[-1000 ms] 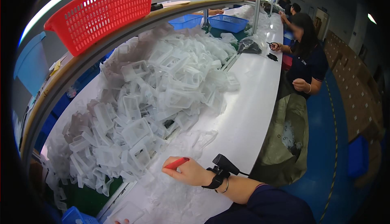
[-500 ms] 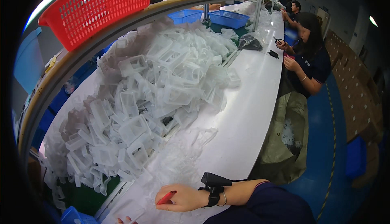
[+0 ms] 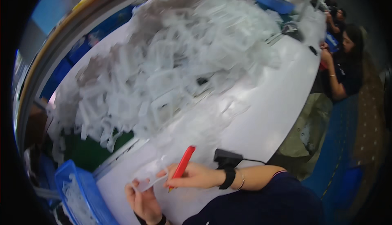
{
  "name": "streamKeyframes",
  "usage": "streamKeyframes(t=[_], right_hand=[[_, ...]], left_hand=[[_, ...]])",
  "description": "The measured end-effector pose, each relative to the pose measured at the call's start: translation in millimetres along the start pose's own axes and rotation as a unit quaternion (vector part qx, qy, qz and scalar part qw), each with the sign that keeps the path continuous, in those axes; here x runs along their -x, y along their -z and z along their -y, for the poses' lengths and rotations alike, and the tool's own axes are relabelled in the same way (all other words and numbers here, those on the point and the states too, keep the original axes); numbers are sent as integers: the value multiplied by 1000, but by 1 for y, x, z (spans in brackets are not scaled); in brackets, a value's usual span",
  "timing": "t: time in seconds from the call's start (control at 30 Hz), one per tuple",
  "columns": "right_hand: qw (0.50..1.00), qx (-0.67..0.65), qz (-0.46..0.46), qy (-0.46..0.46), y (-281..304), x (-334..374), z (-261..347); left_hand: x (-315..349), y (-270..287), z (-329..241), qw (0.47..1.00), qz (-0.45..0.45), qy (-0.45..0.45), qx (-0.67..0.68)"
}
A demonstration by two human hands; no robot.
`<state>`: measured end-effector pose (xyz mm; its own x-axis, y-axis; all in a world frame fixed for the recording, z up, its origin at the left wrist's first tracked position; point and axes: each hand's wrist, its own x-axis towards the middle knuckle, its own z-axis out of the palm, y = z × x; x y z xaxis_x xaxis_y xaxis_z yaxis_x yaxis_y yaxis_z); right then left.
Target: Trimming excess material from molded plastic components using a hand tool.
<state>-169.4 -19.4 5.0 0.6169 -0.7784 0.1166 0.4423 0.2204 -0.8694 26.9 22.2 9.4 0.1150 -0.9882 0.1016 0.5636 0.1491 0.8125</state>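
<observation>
In my left hand point(image 3: 146, 203), low and left of centre, the fingers pinch a clear frosted plastic box point(image 3: 149, 181) with thin walls. My right hand point(image 3: 194, 177), wearing a black wrist strap, closes around a slim red tool point(image 3: 185, 161) shaped like a craft knife. The tool slants, with its red end up and a small yellowish tip below the fist. Right fingertips are close to the box's edge; blur hides whether they touch it. A big heap of similar frosted plastic boxes point(image 3: 171, 78) covers the table beyond both hands.
A blue basket point(image 3: 87, 196) with clear plastic scraps stands at lower left. Plastic film or scraps point(image 3: 200, 133) lie on the white table point(image 3: 269, 102). An olive sack point(image 3: 304, 131) hangs or stands by its right edge. Co-workers point(image 3: 345, 66) sit at the far right.
The view has swung left and down. My left hand has come into sight with the box, and my right hand has turned the red tool to a steeper slant near it.
</observation>
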Motion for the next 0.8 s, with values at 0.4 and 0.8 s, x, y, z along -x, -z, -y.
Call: streamKeyframes(t=[0.4, 0.8], right_hand=[[996, 61, -65, 6, 9, -2, 7], [990, 112, -80, 12, 9, 1, 5]], left_hand=[[-11, 2, 1, 994, 7, 19, -108], [-14, 2, 4, 994, 8, 5, -111]])
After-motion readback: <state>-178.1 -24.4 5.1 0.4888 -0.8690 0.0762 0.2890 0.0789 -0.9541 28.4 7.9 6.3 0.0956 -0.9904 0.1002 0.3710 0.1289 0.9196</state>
